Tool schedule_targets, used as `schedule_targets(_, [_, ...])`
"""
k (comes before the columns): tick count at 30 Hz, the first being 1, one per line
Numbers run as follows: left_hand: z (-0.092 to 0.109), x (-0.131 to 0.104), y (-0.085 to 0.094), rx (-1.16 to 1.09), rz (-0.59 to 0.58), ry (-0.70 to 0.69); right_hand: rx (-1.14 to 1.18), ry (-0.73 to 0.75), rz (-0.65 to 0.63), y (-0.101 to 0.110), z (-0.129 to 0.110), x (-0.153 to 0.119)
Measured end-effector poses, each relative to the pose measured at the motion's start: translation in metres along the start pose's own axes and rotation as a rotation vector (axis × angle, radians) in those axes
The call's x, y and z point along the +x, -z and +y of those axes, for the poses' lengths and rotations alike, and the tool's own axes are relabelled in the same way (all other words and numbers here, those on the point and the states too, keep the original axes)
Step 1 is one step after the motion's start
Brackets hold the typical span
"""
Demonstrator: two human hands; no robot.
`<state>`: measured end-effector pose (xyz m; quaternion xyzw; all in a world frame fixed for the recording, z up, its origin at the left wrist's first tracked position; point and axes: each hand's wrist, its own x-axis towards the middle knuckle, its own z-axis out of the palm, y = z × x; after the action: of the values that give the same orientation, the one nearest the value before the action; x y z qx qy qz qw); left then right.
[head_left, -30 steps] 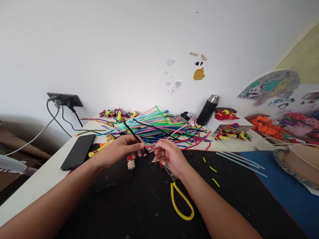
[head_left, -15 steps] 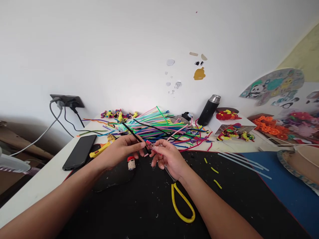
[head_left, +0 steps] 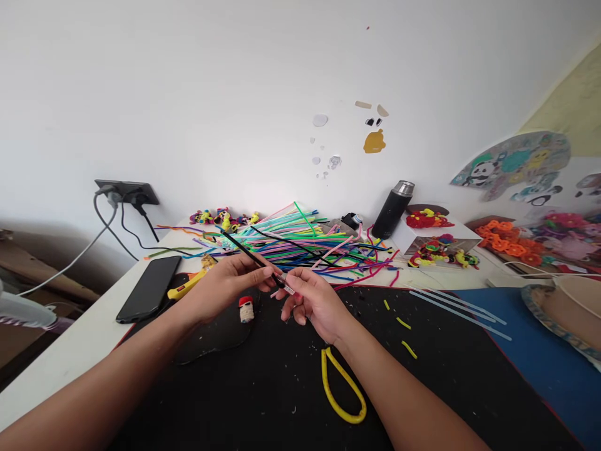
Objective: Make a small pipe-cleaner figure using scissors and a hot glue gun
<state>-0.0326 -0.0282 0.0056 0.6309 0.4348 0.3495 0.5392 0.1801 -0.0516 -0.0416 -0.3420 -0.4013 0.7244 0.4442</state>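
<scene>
A broad white wall fills the back, palest around its middle! Mustard sticker right of centre, dark socket panel low at left, yellowish wall section far right, white desk below.

Origin: left fingers and right fingers, above the mat; 12 = wall side. Pipe cleaner in left fingers, far end toward 10–11. Small piece, unidentifiable, at right fingertips. Surface, beyond mat: pipe-cleaner pile at 12, figure row at 11. Phone on surface, 9. On mat: small figure at 8, looped handle at 5, cut snippets at 3–4. Sticks across mat edge, 3. Flask at 2, beside box. Wall outlet, 10.
</scene>
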Motion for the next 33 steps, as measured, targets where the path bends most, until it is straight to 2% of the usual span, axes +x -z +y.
schedule_targets(6, [-0.004,0.000,0.001,-0.042,-0.034,-0.009,-0.001,-0.012,0.007,-0.001,0.000,-0.001])
schedule_targets(11, [-0.001,0.000,-0.002,-0.091,0.014,-0.010,0.008,-0.007,0.004,-0.001,0.001,-0.001])
schedule_targets(17, [0.006,-0.003,-0.006,-0.049,-0.005,-0.006,-0.048,-0.016,-0.052,-0.002,0.005,-0.001])
schedule_targets(28, [0.005,-0.002,-0.008,0.018,0.003,0.001,-0.158,-0.009,-0.069,-0.001,0.009,0.001])
schedule_targets(33, [-0.001,0.001,-0.004,0.057,0.088,-0.007,-0.161,-0.016,-0.050,-0.002,0.011,0.001])
